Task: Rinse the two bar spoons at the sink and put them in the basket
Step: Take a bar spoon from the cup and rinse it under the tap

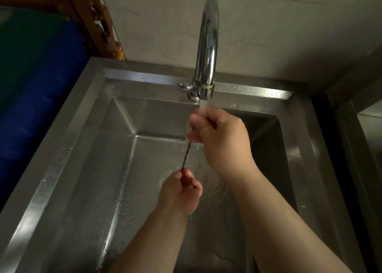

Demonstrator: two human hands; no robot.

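A thin bar spoon [185, 155] with a dark twisted stem runs between my two hands over the steel sink [86, 128]. My left hand [180, 192] pinches its lower end. My right hand [220, 137] is closed around its upper end, right under the water stream [203, 105] falling from the chrome faucet [206, 45]. The spoon's bowl is hidden inside my right hand. A second spoon and the basket are not in view.
The sink basin is wet, with the drain [193, 212] partly hidden under my left wrist. A blue and green object [37, 82] stands left of the sink, with carved wood [103, 24] behind it. A steel frame [351, 128] borders the right side.
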